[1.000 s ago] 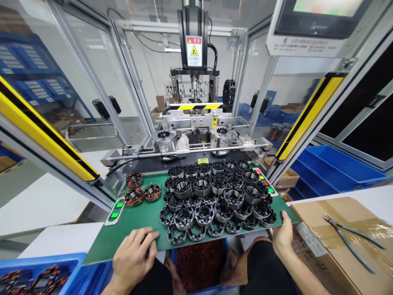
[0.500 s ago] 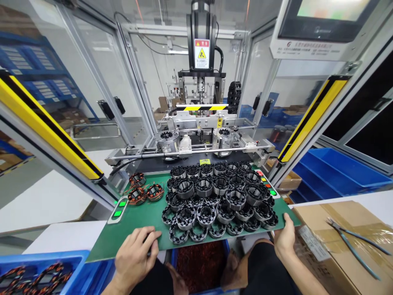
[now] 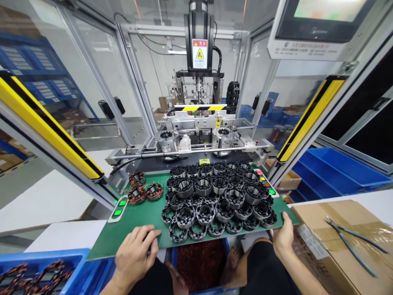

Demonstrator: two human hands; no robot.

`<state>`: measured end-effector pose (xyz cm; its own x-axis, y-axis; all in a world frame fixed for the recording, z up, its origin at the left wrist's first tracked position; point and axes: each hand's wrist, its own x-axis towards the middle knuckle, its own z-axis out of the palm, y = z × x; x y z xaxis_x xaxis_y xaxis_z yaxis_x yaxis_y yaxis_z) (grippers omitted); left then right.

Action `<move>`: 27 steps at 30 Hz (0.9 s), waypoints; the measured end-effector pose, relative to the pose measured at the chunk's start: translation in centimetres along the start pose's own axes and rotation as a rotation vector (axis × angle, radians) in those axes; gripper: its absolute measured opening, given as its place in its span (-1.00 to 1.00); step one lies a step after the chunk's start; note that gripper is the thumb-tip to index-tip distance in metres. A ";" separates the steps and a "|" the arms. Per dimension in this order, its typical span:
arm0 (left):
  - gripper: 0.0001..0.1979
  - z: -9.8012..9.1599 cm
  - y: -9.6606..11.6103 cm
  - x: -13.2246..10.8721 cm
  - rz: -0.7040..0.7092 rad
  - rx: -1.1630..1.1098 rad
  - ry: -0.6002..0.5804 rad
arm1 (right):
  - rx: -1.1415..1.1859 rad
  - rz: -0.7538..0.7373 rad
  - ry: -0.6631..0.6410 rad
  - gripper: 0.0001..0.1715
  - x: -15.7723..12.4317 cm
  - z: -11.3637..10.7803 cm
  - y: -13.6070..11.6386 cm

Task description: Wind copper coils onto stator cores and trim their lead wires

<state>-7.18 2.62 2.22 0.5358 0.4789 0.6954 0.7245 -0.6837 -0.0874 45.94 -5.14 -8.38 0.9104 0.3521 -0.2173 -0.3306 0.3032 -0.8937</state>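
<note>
At the far left bottom corner, a blue bin [image 3: 66, 266] holds copper-wound stators [image 3: 21, 274]. Above it a yellow-striped light bar [image 3: 49, 133] runs along the frame post. Next comes the green board [image 3: 138, 221], with two lit green buttons [image 3: 118, 208] just off its left edge. Three copper-wound stators [image 3: 143, 190] sit on its far left part. Your left hand [image 3: 133, 256] lies palm down on the board's near edge, fingers [image 3: 149, 237] loosely bent and a little apart. They rest on top and are not wrapped round anything, just beside the nearest black ring.

Centre: a pile of black stator cores [image 3: 217, 196] covers the board's right two thirds, stacked two deep in places. Behind it is the machine [image 3: 199, 135] with two round fixtures and a yellow warning label [image 3: 199, 53] on the column. Below the board's near edge is a bin of reddish wire scrap [image 3: 201, 262], between your knees.

Right: your right hand [image 3: 284, 235] is clamped on the board's near right corner — thumb on top, fingers hidden underneath. A strip of coloured buttons [image 3: 265, 184] lies past the pile. Further right is a taped cardboard box [image 3: 337, 262] with blue-handled pliers [image 3: 353, 241] on it. Blue bins [image 3: 334, 172] stand behind it and a screen [image 3: 316, 20] hangs top right.
</note>
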 end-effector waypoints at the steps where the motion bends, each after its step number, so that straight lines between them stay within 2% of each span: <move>1: -0.78 0.0 0.1 0.1 -0.006 -0.003 0.006 | 0.007 0.010 0.020 -0.14 -0.1 0.1 0.0; 3: -0.78 -0.1 0.2 0.2 -0.015 -0.009 0.015 | 0.017 0.029 0.062 -0.15 -0.2 0.3 0.0; 8: -0.78 0.1 0.0 -0.2 -0.019 -0.009 -0.001 | -0.009 0.001 0.060 -0.25 -0.4 0.5 0.0; 13: -0.79 0.3 -0.2 -0.6 -0.020 -0.004 -0.016 | 0.025 0.044 0.066 -0.22 -0.4 0.6 -0.1; 27: -0.77 -0.4 0.6 0.9 -0.013 -0.010 0.032 | 0.013 0.002 0.063 -0.21 -0.4 0.5 -0.4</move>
<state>-6.42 2.40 3.04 0.5125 0.4700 0.7186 0.7265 -0.6835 -0.0710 45.56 -4.94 -7.75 0.9234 0.2967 -0.2436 -0.3353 0.3140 -0.8883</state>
